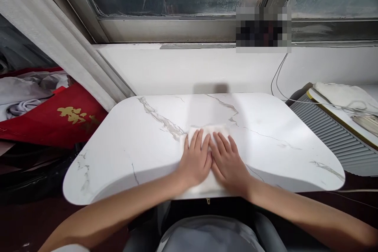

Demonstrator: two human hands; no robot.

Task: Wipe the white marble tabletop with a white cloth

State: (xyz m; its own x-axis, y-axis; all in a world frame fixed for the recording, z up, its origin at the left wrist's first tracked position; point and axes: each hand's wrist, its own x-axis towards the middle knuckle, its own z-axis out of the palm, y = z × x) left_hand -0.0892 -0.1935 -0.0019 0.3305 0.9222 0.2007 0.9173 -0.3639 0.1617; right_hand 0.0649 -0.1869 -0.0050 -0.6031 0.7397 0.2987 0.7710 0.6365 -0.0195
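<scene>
A white cloth (206,185) lies flat near the front middle of the white marble-patterned table (271,118). On top of it my left hand (195,159) rests palm down, with fingers stretched out and pointing away from me. My right hand (228,161) lies flat beside it, also on the cloth, its fingers spread. The two hands touch at the thumbs. Between and below them the cloth shows, and its far edge reaches just past my fingertips. Neither hand is wrapped around anything.
Behind the table stand a white wall (165,67) and a window frame (177,29). A red bag (85,106) with fabric sits at left. Thin cables (279,73) hang at the right, near a ridged grey unit (336,134) with a white cloth bundle on top.
</scene>
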